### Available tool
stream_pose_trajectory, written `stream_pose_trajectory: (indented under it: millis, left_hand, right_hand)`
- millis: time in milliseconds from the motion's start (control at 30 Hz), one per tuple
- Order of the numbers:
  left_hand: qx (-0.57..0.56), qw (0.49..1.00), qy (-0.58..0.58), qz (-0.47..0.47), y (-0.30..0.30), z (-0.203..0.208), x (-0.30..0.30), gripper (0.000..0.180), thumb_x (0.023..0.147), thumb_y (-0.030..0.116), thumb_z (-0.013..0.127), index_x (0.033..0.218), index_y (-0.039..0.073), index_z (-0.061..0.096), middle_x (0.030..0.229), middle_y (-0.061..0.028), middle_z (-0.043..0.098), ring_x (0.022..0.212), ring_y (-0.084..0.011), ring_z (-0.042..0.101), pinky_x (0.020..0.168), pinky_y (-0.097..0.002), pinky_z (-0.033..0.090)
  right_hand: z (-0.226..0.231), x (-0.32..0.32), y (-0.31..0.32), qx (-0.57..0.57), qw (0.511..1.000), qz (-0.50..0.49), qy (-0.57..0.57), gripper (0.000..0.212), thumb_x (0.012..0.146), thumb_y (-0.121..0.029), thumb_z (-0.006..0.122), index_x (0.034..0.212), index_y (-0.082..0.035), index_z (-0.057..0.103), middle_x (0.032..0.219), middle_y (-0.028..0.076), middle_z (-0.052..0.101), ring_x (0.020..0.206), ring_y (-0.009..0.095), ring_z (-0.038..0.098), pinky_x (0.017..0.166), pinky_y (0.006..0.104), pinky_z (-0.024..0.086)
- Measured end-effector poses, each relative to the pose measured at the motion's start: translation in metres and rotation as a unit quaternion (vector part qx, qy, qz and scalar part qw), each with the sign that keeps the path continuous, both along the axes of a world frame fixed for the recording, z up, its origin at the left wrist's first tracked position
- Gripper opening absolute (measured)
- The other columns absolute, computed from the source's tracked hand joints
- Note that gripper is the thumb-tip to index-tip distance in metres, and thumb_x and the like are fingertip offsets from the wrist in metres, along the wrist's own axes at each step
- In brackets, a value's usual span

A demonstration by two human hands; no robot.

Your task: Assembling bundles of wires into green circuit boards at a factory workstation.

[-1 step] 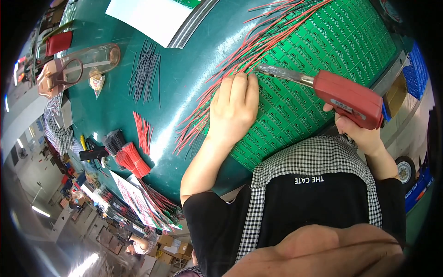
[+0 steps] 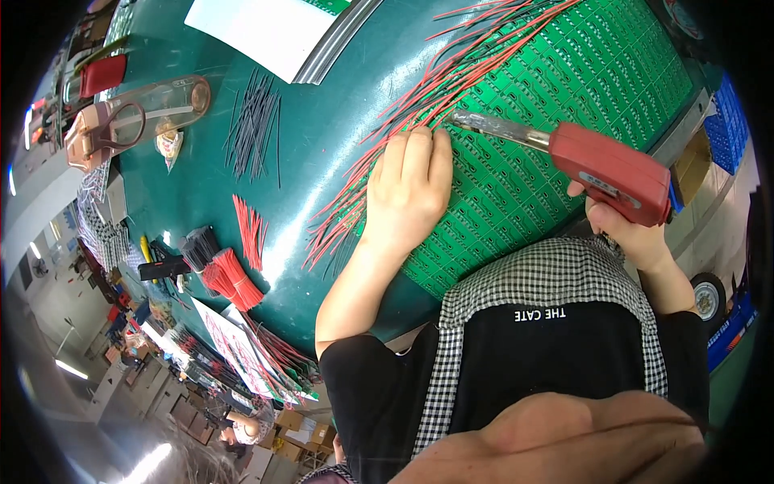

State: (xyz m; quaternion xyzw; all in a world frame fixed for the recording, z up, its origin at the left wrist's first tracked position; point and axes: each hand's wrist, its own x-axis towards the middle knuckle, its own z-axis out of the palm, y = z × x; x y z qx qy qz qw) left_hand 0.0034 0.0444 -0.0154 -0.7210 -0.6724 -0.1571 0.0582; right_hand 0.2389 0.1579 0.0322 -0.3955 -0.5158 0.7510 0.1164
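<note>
Left hand (image 2: 409, 187): fingertips at red and black wires (image 2: 472, 74) lying across green circuit-board panel (image 2: 516, 194); grip unclear. Right hand (image 2: 625, 230): wrapped round red soldering gun (image 2: 609, 171), tip near left fingertips. Apparent step: soldering; next calls for steady wire.

bare left hand (image 2: 409, 184): palm down, fingers side by side, pointing forward | bare left forearm (image 2: 355, 294): slanting up-right | bare right hand (image 2: 625, 232): fingers curled, partly hidden | bare right forearm (image 2: 669, 282): slanting up-left
</note>
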Motion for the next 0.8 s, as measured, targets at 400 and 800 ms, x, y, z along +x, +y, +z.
stream_pose_trajectory:
  millis: [400,800]
  left_hand:
    - [0.002,0.999,-0.034,0.003,0.006,0.006,0.002,0.026,0.066,0.005,0.058,0.091,-0.002,0.059,0.088,-0.0085,0.054,0.079,-0.0196,0.054,0.06,-0.0272,0.047]
    - [0.014,1.0,-0.01,-0.013,0.02,-0.001,0.005,0.024,0.066,0.004,0.058,0.089,-0.002,0.059,0.085,-0.0092,0.054,0.078,-0.0204,0.056,0.062,-0.0277,0.049]
  right_hand:
    - [-0.002,0.008,0.004,0.043,0.998,-0.039,0.007,0.035,0.077,-0.015,0.066,0.107,-0.002,0.055,0.083,0.003,0.058,0.059,0.005,0.049,0.05,0.0188,0.04]
    - [-0.007,0.012,0.005,0.065,0.997,0.015,-0.037,0.045,0.078,-0.023,0.064,0.112,0.002,0.048,0.078,0.005,0.053,0.053,0.007,0.045,0.045,0.0203,0.036]
